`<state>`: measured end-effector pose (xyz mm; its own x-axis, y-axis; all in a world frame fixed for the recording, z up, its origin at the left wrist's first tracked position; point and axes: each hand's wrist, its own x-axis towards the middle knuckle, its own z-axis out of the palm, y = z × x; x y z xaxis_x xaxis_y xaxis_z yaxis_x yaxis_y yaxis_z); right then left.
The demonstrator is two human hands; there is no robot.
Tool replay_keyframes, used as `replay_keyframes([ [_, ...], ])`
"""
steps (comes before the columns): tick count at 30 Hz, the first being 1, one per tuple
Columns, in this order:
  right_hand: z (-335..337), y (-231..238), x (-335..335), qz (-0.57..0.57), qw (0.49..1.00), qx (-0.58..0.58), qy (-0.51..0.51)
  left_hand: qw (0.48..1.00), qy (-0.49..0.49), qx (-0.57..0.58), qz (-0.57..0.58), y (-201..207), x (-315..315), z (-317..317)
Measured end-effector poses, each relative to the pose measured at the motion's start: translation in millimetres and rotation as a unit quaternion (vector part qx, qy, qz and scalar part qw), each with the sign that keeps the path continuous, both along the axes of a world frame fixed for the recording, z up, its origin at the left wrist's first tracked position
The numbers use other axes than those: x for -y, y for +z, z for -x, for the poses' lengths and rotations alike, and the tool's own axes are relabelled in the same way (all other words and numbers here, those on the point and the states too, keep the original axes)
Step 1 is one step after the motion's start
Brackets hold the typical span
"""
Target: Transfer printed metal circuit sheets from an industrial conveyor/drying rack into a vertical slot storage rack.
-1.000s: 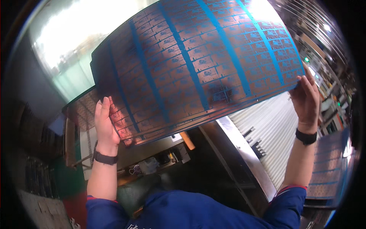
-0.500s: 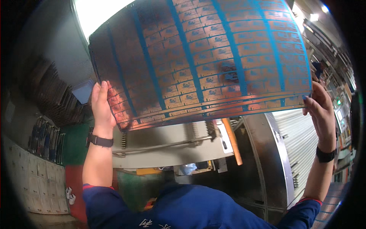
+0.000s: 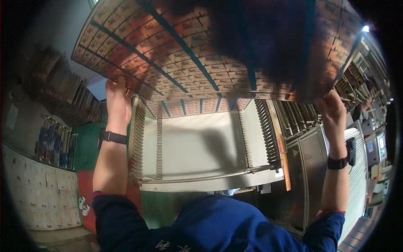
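A large copper-coloured circuit board panel [image 3: 189, 63] with blue stripes and rows of small printed units is held up before me, its upper part cut off by the frame. My left hand [image 3: 119, 101] is closed on its lower left edge. Its lower right edge is gripped by my right hand [image 3: 334, 111], though some of those fingers are hidden. Under the panel is a rack [image 3: 140, 147] with rows of coil-like slots on both sides. Another striped copper panel [image 3: 192, 106] shows at the rack's far end, partly covered by the held one.
A pale board [image 3: 193, 143] lies beneath the slots, with a metal rod [image 3: 218, 174] across the near side. Right of it stand a metal cabinet [image 3: 312, 155] and more slotted racks [image 3: 298, 115]. Stacked panels [image 3: 54, 88], hanging items [image 3: 54, 145] and lockers [image 3: 40, 189] line the left.
The held panel has risen and tilted, with its lower edge now higher and over the rack. My right hand has moved slightly inward. More of the rack and a second panel have come into view.
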<state>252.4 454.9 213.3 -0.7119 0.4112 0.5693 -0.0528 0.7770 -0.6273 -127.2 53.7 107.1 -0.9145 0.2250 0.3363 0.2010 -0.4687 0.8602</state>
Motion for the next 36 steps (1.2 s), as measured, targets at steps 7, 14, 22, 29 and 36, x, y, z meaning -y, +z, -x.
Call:
replay_keyframes([
  [7, 74, -48, -10, 0.005, 1.000, 0.011, 0.012, 0.996, 0.085, 0.028, 0.003, -26, 15, 29],
  [14, 113, -77, -41, 0.071, 0.996, 0.036, 0.041, 0.995, 0.090, 0.026, 0.044, -30, 1, 24],
  [22, 161, -134, -76, 0.115, 0.993, 0.031, 0.026, 0.988, 0.132, 0.036, 0.072, -47, -18, 21],
  [29, 172, -149, -75, 0.037, 0.993, 0.096, -0.050, 0.987, 0.142, 0.011, 0.075, -34, -27, 16],
  [36, 170, -176, -77, 0.031, 0.993, 0.059, -0.093, 0.978, 0.144, 0.050, 0.144, -44, -27, 17],
])
